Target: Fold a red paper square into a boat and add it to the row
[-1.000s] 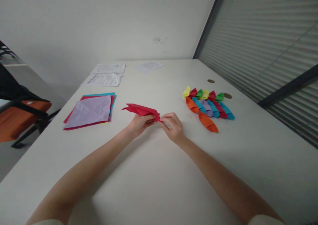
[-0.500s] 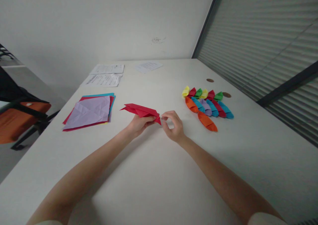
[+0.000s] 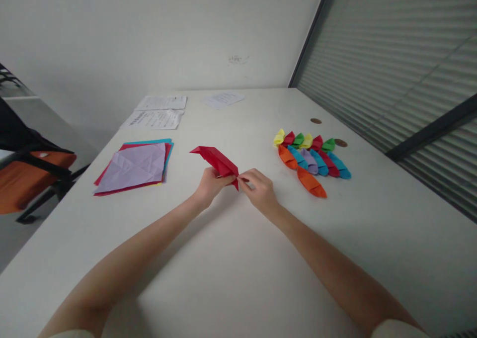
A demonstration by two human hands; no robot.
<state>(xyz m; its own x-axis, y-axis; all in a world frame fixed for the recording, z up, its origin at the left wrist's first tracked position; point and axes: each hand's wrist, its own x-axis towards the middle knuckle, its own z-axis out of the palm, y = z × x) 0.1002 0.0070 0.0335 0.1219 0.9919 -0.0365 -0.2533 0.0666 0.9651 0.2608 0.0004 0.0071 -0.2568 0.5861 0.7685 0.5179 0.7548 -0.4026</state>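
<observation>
Far left of the red folded paper [image 3: 216, 160], an orange chair [image 3: 26, 181] stands off the white bench [image 3: 238, 263]. Nearer, still left of the red folded paper, a stack of coloured sheets [image 3: 132, 168] lies flat with a lilac one on top. The left hand [image 3: 209, 185] has its grip pinched on the red folded paper's lower end, holding it tilted up above the bench. Touching that same end from the right, the right hand [image 3: 261, 193] has its grip closed on the tip. Right of the red folded paper lies a row of folded paper pieces [image 3: 312, 160].
</observation>
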